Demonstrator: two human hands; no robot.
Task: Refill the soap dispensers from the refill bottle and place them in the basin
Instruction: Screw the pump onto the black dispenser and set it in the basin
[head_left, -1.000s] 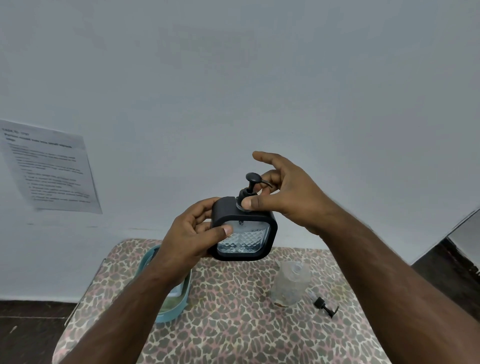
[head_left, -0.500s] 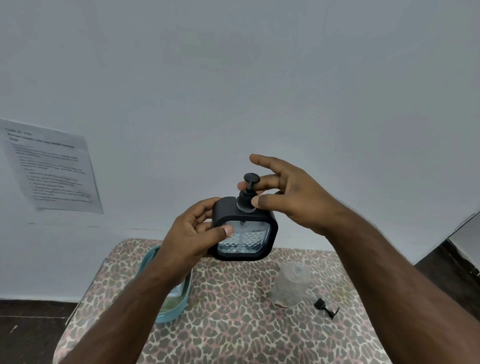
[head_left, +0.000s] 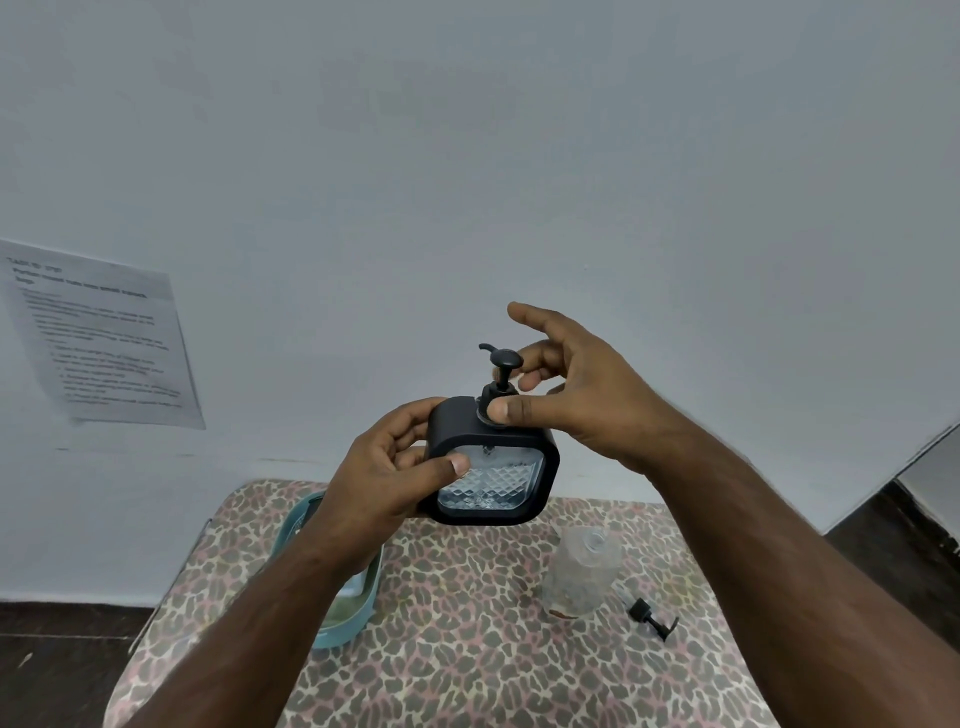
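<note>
At the left of the frame a printed sheet (head_left: 101, 338) is stuck to the pale grey wall (head_left: 467, 156); its text is too blurred to read. Below it, dark floor (head_left: 57, 665) shows at the lower left corner. The surface (head_left: 467, 649) fills the lower middle of the frame, covered in a leopard-print cloth and pushed against the wall.

On the left part of the surface sits the teal basin (head_left: 358, 613), and your left forearm crosses in front of it, hiding most of its rim and inside. Something pale lies in it, but you cannot tell what.

Your left hand (head_left: 384, 478) holds the soap dispenser (head_left: 491, 467) in mid-air above the surface, at the centre of the frame, fingers wrapped behind its black body and the thumb pressed on the front edge beside the clear quilted window. The dispenser stands upright, its pump head (head_left: 503, 359) raised on top.

Your right hand (head_left: 566, 389) pinches the pump collar (head_left: 491, 402) at the base of the stem, thumb in front, other fingers spread loosely behind.

Right of centre, a clear refill bottle (head_left: 584, 571) stands uncapped on the surface, with a trace of liquid at its bottom. Just beside it, further right, a small black pump cap (head_left: 652, 618) lies on its side, close to your right forearm. Dark floor (head_left: 904, 519) shows again at the right edge.
</note>
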